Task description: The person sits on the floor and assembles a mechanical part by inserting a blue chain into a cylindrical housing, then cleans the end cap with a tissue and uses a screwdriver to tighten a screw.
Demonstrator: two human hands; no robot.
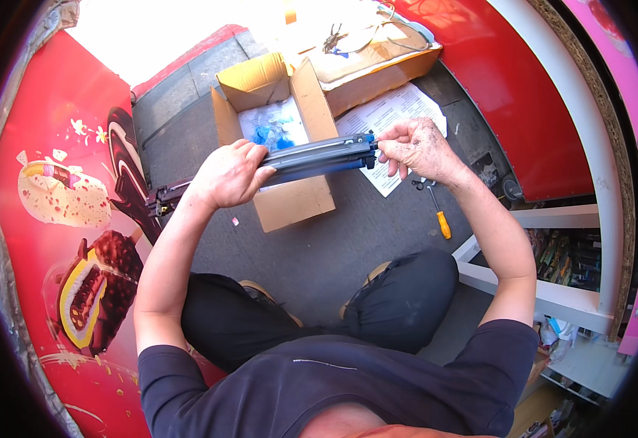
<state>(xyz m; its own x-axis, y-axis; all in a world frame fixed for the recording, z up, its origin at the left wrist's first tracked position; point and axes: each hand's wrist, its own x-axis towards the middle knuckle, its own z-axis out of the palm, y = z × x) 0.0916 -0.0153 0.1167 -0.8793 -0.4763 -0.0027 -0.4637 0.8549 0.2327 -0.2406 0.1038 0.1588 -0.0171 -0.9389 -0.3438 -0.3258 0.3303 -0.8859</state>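
Grey floor [297, 263] carries an open cardboard box [295, 208] containing whitish wrapping [295, 118] and blue material [269, 136]; left hand [230, 174] clasps a long black unit [315, 152], right hand [427, 150] pinching its end.

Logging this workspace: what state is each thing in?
Long black part: held up
Left hand: closed around that part
Right hand: at its right end
Front box: open, flaps spread
Rear box: things on top
Printed sheet: lying flat
Yellow-handled tool: on the floor
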